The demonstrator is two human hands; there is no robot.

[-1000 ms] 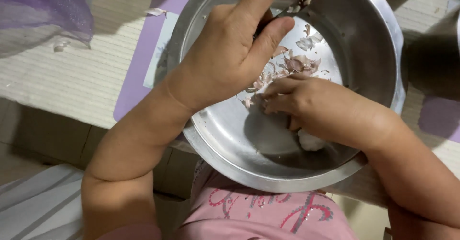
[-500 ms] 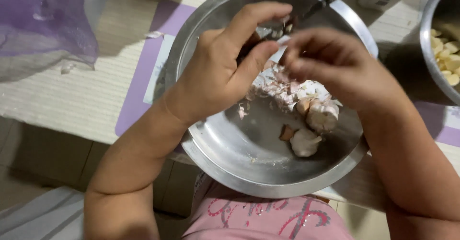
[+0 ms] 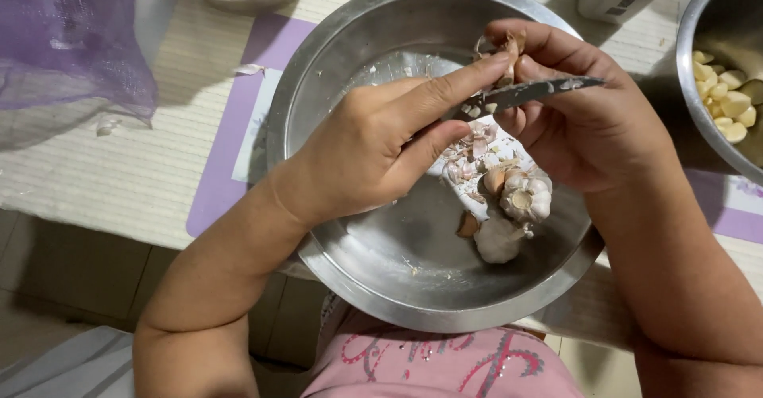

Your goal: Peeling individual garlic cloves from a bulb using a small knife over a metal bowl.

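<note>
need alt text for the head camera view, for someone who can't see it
Over a steel bowl, a person's left hand holds a small knife against a garlic clove pinched in the right hand. Garlic bulbs and papery skins lie in the bowl; a second bowl of peeled cloves sits at right.

Single view, head-worn, looking steeply down from above and close in. Fills most of frame with steel bowl (image 3: 381,271) at table edge; both forearms enter from bottom. Second bowl (image 3: 699,88) cropped at right, purple bag (image 3: 71,48) cropped at upper left.
</note>
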